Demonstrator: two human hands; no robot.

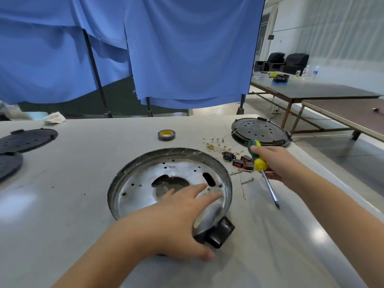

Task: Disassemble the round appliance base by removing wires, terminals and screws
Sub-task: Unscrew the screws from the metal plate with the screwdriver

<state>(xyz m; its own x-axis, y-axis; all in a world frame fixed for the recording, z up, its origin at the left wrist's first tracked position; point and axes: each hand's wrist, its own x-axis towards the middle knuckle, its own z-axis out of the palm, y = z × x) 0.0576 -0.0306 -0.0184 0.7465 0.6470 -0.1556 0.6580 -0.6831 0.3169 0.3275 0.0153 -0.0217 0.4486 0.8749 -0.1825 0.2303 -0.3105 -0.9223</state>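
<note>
At centre frame we see the round metal base (169,179) lying on the pale surface (83,204). Our left hand (178,221) spreads straight fingers (199,189) across its inner floor, thumb outside the near rim. To the right, our right hand (276,163) grips a yellow-green screwdriver (260,163), shaft angled down clear of the base.

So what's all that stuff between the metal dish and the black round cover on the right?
In the head view, between round base and black cover: loose wires with gold terminals, a black socket, red switches.
</note>
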